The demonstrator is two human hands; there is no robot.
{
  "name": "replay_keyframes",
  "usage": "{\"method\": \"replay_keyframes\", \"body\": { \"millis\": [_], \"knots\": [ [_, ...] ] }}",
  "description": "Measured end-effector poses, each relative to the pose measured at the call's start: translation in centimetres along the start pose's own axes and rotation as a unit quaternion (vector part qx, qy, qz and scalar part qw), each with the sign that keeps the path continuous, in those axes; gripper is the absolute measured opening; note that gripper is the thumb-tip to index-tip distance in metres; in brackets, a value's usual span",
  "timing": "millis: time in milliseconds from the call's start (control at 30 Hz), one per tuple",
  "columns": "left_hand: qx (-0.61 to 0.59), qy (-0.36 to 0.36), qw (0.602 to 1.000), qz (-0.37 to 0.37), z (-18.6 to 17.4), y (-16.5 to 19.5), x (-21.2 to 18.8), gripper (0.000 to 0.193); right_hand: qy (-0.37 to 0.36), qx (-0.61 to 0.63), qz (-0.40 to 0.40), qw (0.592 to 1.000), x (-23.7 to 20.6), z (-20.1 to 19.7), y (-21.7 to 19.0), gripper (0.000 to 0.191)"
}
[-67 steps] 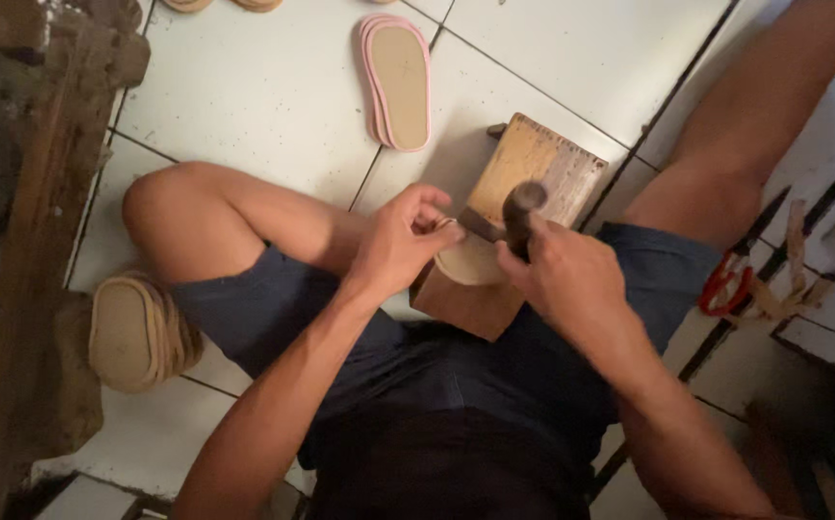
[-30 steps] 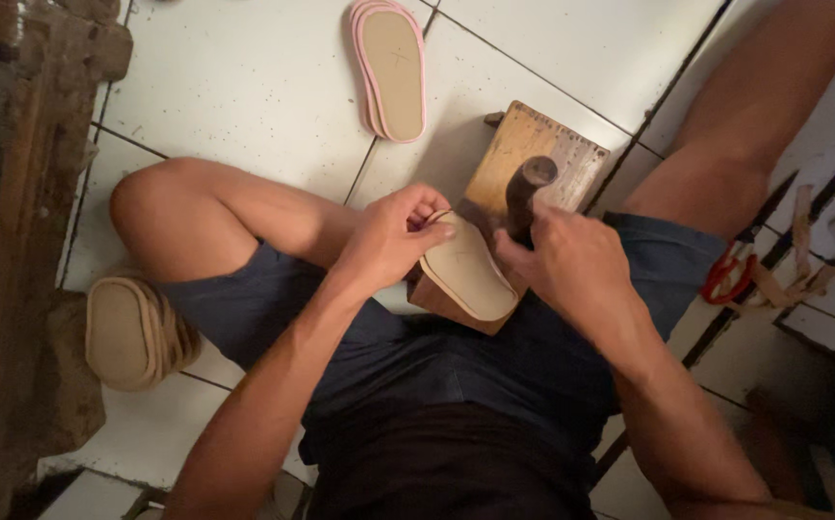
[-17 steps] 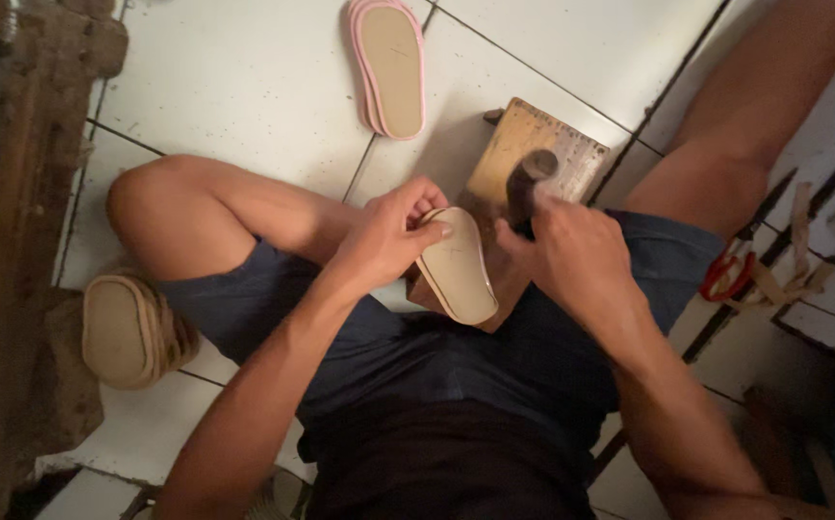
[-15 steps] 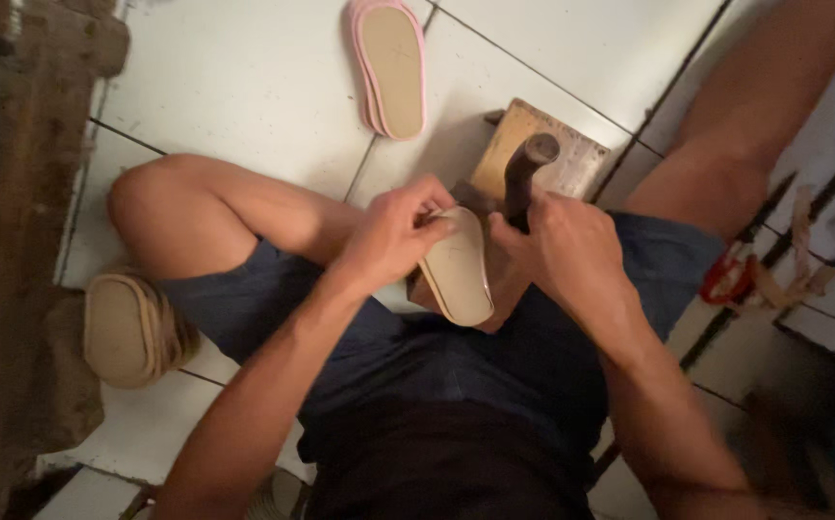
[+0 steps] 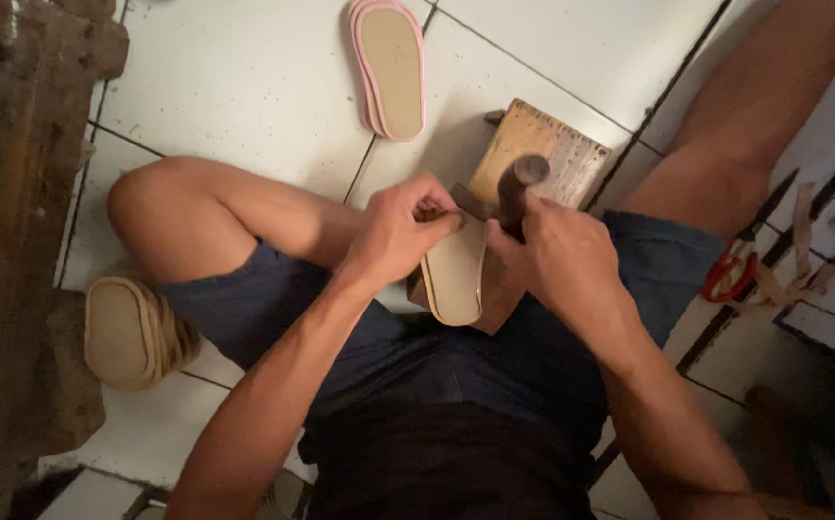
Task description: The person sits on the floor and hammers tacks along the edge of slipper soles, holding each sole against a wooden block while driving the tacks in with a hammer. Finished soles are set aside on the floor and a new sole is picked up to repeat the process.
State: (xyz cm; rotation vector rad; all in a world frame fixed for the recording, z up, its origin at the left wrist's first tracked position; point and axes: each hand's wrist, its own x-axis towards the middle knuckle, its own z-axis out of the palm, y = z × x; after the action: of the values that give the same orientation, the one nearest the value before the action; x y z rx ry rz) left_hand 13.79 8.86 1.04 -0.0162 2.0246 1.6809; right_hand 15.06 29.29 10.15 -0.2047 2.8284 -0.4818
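Left hand (image 5: 400, 231): fingertips pinched on the upper end of a tan shoe sole (image 5: 454, 276), thumb and forefinger pressed together at its edge. Right hand (image 5: 564, 265): closed around the dark handle of a hammer-like tool (image 5: 513, 193), head raised just above the sole's top end; grip firm, fingers wrapped, nothing else held.

Sole located over the lap, lying flat on a wooden block (image 5: 542, 159) that rests between the thighs and the tiled floor (image 5: 234, 87). Lower end of the sole overhanging toward the body.

Handling judgement: sole appears thin, light and somewhat flexible, likely to bend if lifted by one end; better taken by both long edges near the middle, or pinned flat against the block as now. Surface looks matte, not slippery. Not fragile, though edges could crease under a hard pinch. Tool judged heavier and rigid; hold well down the handle.

Surroundings: pink-rimmed pair of soles (image 5: 390, 63) stacked on the floor beyond the block, well apart from the hands. Stack of tan soles (image 5: 133, 332) beside the left thigh. Red-handled scissors (image 5: 730, 274) and strap scraps at right. Rough wooden post (image 5: 13, 193) along the left edge.
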Motion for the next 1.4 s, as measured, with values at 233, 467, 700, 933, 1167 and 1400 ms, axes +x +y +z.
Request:
{"method": "replay_keyframes", "body": {
  "millis": [233,467,700,933,1167,1400],
  "knots": [
    [0.045,-0.034,0.998,0.036,-0.3,0.2,-0.4,0.021,-0.048,-0.031,0.027,0.998,0.4,-0.3,0.6,0.04],
    [-0.052,0.015,0.998,-0.019,0.1,0.2,-0.2,0.02,-0.005,0.0,0.004,1.0,-0.6,0.0,0.0,0.036],
    [0.032,-0.026,0.997,0.07,-0.1,0.3,-0.6,0.02,-0.005,-0.004,-0.001,1.0,0.3,0.2,0.9,0.037],
    [-0.014,0.017,1.0,0.003,-0.1,0.1,-0.6,0.025,-0.036,-0.01,0.015,0.999,-0.4,-0.7,0.4,0.036],
    [0.056,0.003,0.997,0.048,0.2,0.1,-0.4,0.019,0.002,0.048,-0.001,0.999,0.4,-0.1,0.1,0.03],
    [0.052,-0.025,0.996,0.064,-0.3,0.0,-0.6,0.023,-0.014,-0.017,-0.006,1.0,0.2,-0.5,1.1,0.038]
  ]
}}
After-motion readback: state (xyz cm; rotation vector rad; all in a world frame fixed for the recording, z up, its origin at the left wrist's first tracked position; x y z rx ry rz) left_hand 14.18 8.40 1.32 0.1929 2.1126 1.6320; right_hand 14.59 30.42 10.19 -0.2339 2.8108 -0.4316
